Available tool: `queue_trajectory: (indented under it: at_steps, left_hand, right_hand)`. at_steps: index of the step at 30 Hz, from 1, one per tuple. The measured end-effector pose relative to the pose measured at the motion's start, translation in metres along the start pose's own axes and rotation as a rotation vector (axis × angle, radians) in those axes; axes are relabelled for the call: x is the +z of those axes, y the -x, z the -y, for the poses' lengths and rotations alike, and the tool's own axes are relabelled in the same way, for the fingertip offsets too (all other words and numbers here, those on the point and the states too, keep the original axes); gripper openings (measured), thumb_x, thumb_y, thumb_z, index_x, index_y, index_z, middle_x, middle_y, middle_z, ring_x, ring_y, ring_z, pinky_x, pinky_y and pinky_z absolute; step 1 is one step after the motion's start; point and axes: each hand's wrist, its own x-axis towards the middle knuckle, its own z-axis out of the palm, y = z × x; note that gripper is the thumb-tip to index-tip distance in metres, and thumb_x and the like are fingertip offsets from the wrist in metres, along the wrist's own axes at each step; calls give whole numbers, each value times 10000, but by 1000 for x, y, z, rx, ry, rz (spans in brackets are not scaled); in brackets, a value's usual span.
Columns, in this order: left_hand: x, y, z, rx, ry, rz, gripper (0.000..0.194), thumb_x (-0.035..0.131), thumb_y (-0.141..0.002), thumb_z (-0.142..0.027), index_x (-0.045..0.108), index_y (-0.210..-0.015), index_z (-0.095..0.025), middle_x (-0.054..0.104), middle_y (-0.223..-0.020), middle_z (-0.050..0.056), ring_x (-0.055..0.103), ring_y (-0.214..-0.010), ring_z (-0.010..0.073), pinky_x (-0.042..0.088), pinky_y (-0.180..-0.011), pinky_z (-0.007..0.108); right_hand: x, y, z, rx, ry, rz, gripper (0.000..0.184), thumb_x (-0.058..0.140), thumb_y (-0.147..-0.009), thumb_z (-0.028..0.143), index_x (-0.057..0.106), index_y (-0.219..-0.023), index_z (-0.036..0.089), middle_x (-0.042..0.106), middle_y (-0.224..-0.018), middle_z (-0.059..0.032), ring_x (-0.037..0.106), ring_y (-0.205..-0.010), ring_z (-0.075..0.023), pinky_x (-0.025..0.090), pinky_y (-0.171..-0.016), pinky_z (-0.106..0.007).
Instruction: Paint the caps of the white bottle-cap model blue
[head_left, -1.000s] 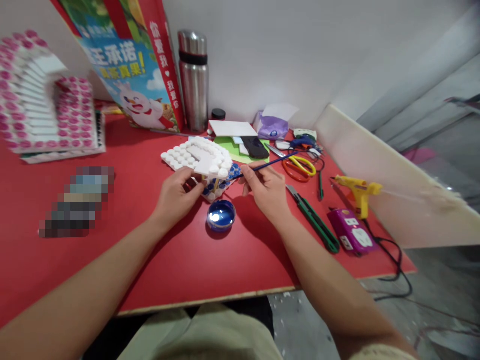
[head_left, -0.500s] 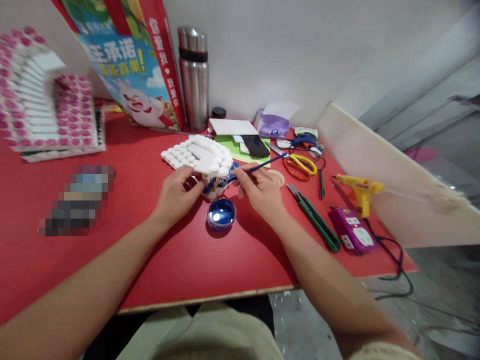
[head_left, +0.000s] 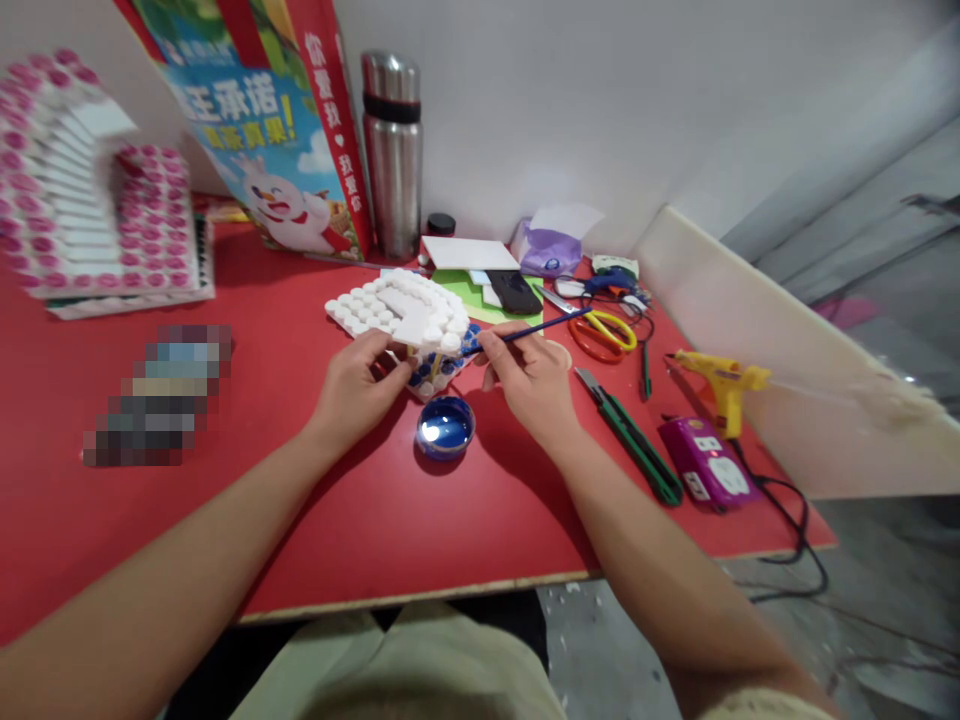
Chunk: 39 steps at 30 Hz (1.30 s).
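My left hand [head_left: 365, 385] is closed on the near left edge of a small model [head_left: 397, 310] covered in white round pieces. Its lower layer shows blue and white discs, with short yellowish posts between the layers. Between the thumb and fingers of my right hand [head_left: 529, 380] is a thin dark-blue paintbrush [head_left: 551, 323]. The brush points left, and its tip is at the model's blue lower part; whether it touches cannot be made out. Just in front of the model stands a small round bowl of blue paint [head_left: 445, 428].
To the right lie a green utility knife [head_left: 630, 437], scissors [head_left: 611, 332], a yellow glue gun [head_left: 721, 380] and a purple power socket [head_left: 709, 463] with a cord. Behind stand a steel flask [head_left: 392, 160], a phone [head_left: 514, 292] and a printed bag [head_left: 281, 150]. A pink-and-white model [head_left: 97, 200] is at left.
The right hand and brush have shifted slightly right, away from the model. The whole view has moved a little. Both hands keep their hold.
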Motion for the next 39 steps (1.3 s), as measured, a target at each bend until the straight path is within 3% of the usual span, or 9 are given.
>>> queue_trajectory:
  at_steps: [4, 11, 18, 32, 39]
  left_hand:
    - [-1, 0, -2, -11, -4, 6, 113, 694, -916, -291, 706, -876, -185, 684, -811, 9, 593, -649, 133, 459, -623, 274]
    - [-1, 0, -4, -14, -27, 1, 100, 692, -911, -272, 703, -859, -187, 691, -809, 11, 578, -643, 132, 468, -627, 271]
    - [-2, 0, -5, -28, -21, 5, 84, 692, -907, -250, 705, -859, -183, 688, -808, 11, 563, -631, 125, 470, -630, 268]
    - [-1, 0, -4, -22, -23, 8, 97, 684, -907, -275, 701, -867, -188, 685, -815, 10, 562, -640, 128, 462, -641, 271]
    - [-2, 0, -5, -23, -20, 7, 89, 686, -907, -262, 698, -860, -187, 683, -804, 9, 572, -643, 133, 486, -650, 273]
  right_hand:
    - [0, -1, -3, 5, -41, -8, 285, 674, -1055, 466, 701, -914, 221, 754, -709, 15, 684, -489, -131, 543, -557, -271]
    - [-2, -2, -5, 59, -57, -37, 379, 676, -1024, 592, 694, -906, 232, 747, -703, 3, 679, -506, -152, 557, -558, -295]
    - [-3, -1, -6, 55, -55, -42, 353, 680, -1031, 563, 693, -907, 233, 746, -711, 13, 681, -500, -142, 551, -562, -288]
    - [-2, 0, -3, 24, -68, -10, 361, 676, -1040, 542, 699, -875, 221, 728, -675, 12, 667, -490, -133, 539, -550, -278]
    - [-2, 1, 1, 34, -70, 9, 406, 670, -1022, 615, 705, -896, 230, 738, -685, 8, 668, -487, -140, 548, -534, -284]
